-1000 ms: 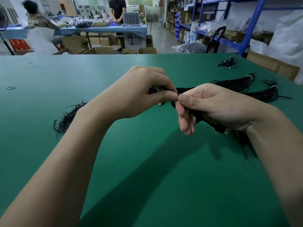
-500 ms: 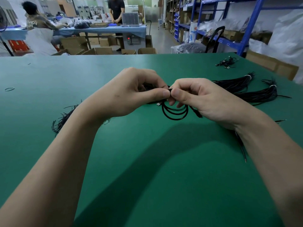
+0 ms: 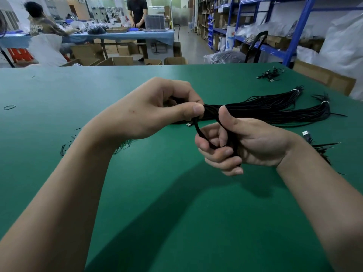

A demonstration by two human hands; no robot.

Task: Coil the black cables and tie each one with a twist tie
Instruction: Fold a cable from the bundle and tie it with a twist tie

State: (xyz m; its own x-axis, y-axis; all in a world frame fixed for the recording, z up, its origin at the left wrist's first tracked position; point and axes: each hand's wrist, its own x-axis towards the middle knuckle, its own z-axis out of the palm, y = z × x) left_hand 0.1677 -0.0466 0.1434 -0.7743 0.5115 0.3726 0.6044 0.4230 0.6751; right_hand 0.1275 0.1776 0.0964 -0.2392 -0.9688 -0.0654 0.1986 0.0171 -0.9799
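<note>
Cable loops (image 3: pixel 198 132) now in right hand (image 3: pixel 257 143)

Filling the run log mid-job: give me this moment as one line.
step: coiling; left hand: pinches black cable; right hand: grips its loops; twist tie: none visible; behind: banded cable bundles on green table

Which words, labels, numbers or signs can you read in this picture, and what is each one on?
None can be read with certainty.
Seated person's shirt: pale lettering, too blurred.
Red crate: white marks, too blurred.
White bag on the shelves: blue print, too small.
Held black cable and green table: no writing.
</note>
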